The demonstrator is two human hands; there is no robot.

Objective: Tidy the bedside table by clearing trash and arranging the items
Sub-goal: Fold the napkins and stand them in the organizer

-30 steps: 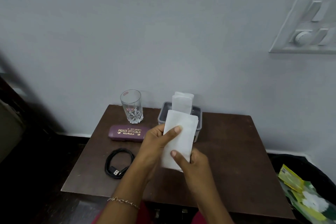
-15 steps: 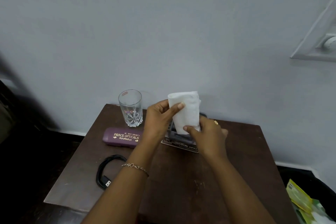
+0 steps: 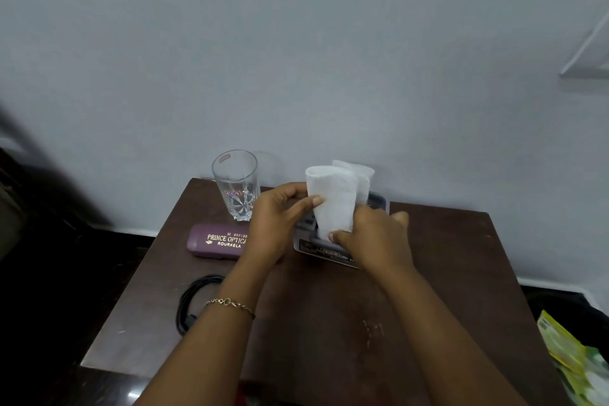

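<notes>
Both of your hands pinch the folded tissue [image 3: 333,204]: left hand [image 3: 280,224] on its side edge, right hand [image 3: 372,237] at its bottom, over the grey holder [image 3: 316,249] at the back of the table [image 3: 329,306]. Probably light and floppy, so grip the edges gently.

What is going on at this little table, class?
A person is holding a folded white napkin upright with both hands. The left hand pinches its side and the right hand pinches its lower end, just over a grey holder at the back of the brown table. A second napkin stands in the holder. A glass, a purple spectacle case and a coiled black cable sit to the left.
</notes>
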